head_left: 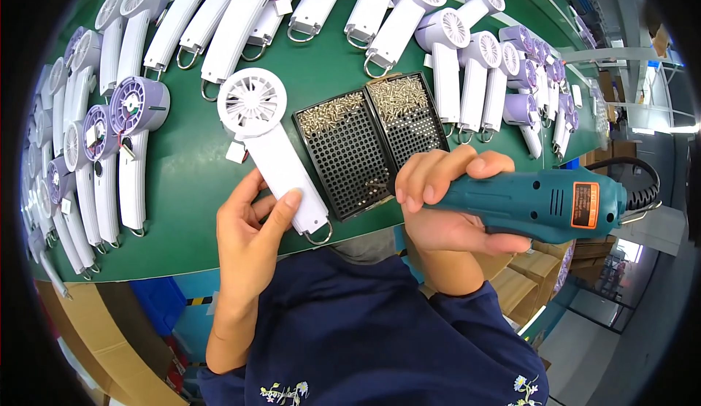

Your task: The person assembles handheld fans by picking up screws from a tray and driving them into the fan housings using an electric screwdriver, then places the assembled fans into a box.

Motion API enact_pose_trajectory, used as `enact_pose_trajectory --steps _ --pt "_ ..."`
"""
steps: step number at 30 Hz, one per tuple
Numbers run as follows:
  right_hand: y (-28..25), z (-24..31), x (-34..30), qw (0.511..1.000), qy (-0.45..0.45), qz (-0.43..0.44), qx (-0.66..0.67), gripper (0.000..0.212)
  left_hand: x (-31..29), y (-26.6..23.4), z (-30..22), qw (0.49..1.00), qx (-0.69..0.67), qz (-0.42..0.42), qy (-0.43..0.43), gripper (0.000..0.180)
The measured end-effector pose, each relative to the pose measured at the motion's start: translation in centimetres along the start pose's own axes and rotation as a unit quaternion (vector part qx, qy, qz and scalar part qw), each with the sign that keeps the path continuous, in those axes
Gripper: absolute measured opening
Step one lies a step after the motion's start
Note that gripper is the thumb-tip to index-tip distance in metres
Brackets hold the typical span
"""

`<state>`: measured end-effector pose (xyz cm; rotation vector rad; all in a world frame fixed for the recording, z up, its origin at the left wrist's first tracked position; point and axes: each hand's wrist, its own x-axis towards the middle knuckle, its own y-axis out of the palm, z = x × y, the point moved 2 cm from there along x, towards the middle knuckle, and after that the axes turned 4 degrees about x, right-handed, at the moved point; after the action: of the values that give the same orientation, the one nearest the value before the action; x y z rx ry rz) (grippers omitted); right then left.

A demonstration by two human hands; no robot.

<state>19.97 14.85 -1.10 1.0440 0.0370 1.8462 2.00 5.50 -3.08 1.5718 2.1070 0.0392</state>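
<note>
My left hand (252,234) is closed around the lower handle of a white handheld fan (287,174), thumb on top. The fan's round grille points up and away, and a metal ring hangs from its near end. A small white piece on a lead sticks out beside its neck. In my right hand (453,205) is a teal electric screwdriver (540,205) with a coiled black cord at its right end. Its tip is hidden behind my fingers. Between the hands lies a black screw tray (343,161) in two halves, holding many small screws (400,98).
Rows of white handheld fans (398,30) line the back of the green table (197,209). Purple-headed fans (139,106) with exposed insides and loose leads stand at left, more at right (520,110). Cardboard boxes (515,289) and a blue bin (159,304) sit below the near edge.
</note>
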Motion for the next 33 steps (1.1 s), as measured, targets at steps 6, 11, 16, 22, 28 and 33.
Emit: enact_pose_trajectory --steps 6,11,16,22,28,33 --pt "0.6 -0.4 0.0 1.0 -0.011 0.022 -0.007 0.089 -0.2 0.3 0.1 0.998 0.06 -0.011 0.027 0.041" --pt "0.8 -1.0 -0.1 0.998 -0.028 0.054 -0.012 0.087 0.1 -0.4 0.2 0.999 0.003 -0.037 -0.014 0.041" --pt "0.7 -0.9 0.1 0.997 -0.009 0.076 -0.004 0.088 0.2 -0.5 0.3 0.999 0.019 -0.004 -0.032 0.047" --pt "1.4 0.5 0.7 0.997 0.007 0.064 -0.03 0.087 0.2 -0.4 0.7 1.0 -0.01 -0.001 0.004 0.048" --pt "4.8 1.9 1.3 0.996 -0.016 0.006 0.085 0.087 0.2 -0.3 0.5 1.0 0.005 0.003 0.01 0.049" --pt "6.6 0.7 0.0 0.994 -0.045 0.013 0.102 0.084 0.3 -0.1 0.5 1.0 0.009 -0.005 0.019 0.048"
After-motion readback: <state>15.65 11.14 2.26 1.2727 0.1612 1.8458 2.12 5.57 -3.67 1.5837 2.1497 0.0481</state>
